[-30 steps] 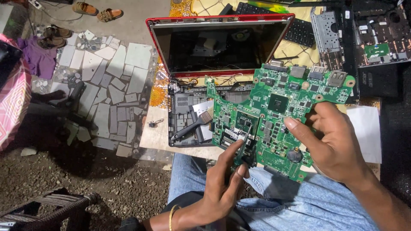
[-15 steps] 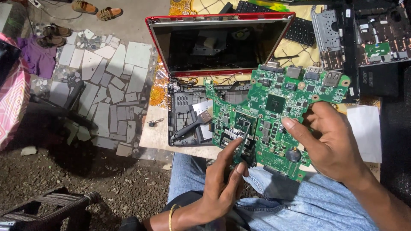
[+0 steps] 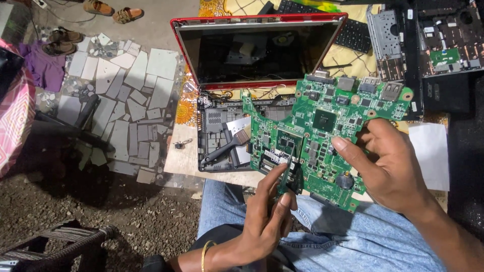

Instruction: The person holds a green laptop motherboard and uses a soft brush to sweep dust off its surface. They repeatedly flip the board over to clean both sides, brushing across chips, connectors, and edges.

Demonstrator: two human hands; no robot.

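Broken tiles (image 3: pixel 126 95) are lying left of the red laptop (image 3: pixel 257 50). Just below that laptop, the right hand (image 3: pixel 393 171) is gripping a green circuit board (image 3: pixel 322 136), while the left hand (image 3: pixel 267 216) is pinching black tweezers (image 3: pixel 294 176) against it.

Glossy green circuit board (image 3: pixel 327 131), glossy red plastic laptop lid (image 3: pixel 257 20), rough gravel ground (image 3: pixel 126 211).

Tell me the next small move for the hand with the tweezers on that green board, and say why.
Probably ease the tips down a touch. The left hand pinches black tweezers whose tips sit at the green circuit board's lower edge, while the right hand steadies it. Whether they grip a part is too small to tell.
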